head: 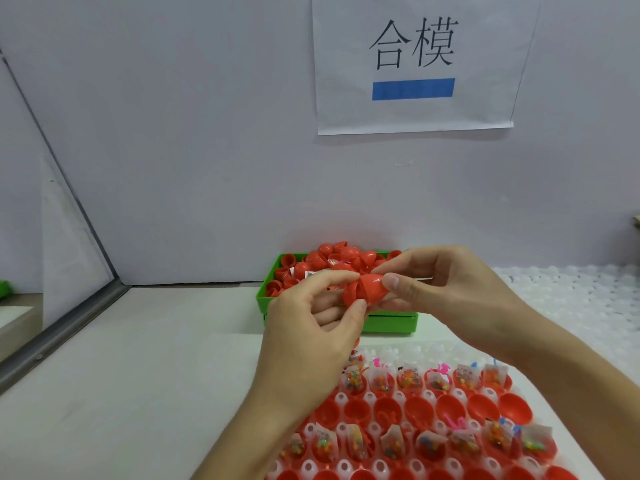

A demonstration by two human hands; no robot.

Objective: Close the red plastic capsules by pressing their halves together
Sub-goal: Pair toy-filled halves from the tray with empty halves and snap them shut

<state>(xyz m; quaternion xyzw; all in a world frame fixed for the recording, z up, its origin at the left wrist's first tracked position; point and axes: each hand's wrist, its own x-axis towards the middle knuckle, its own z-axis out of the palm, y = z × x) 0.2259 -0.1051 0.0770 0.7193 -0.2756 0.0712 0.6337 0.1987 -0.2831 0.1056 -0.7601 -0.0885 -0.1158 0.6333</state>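
A red plastic capsule is held in the air between both hands, its two halves meeting at a visible seam. My left hand pinches the left half between thumb and fingers. My right hand pinches the right half, thumb on the near side. Below them a white holder tray carries rows of open red capsule halves, several holding small bags of coloured toys.
A green bin heaped with red capsules stands behind my hands against the wall. White bubble-textured trays lie at the right. A paper sign hangs on the wall. A metal frame rail runs along the left.
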